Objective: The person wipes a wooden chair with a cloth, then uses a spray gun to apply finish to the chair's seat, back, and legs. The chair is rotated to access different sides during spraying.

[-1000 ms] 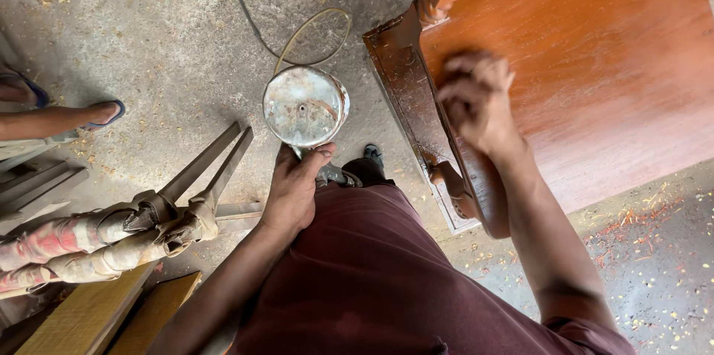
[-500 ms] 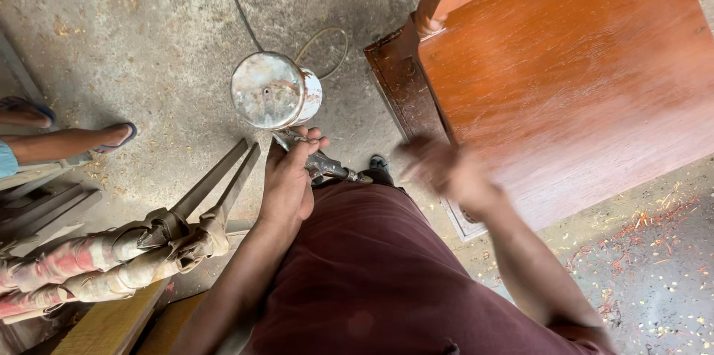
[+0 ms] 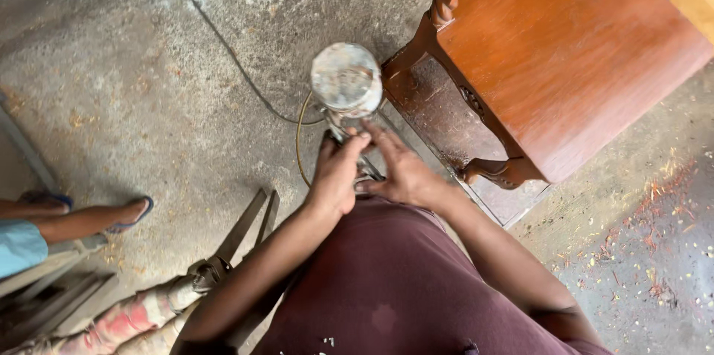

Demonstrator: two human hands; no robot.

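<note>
At 12 o'clock of the person's lap, above the concrete floor [image 3: 149,87], the spray gun [image 3: 346,91] sits clasped by the left hand [image 3: 336,175] and right hand [image 3: 401,174], best kept upright, cup level, while fingers work beneath.

A reddish-brown carved wooden table [image 3: 565,57] fills the upper right of the frame. At lower left lie a paint-stained wrapped bundle [image 3: 126,318] and another person's sandalled foot [image 3: 123,214] on the concrete floor [image 3: 149,65].
</note>
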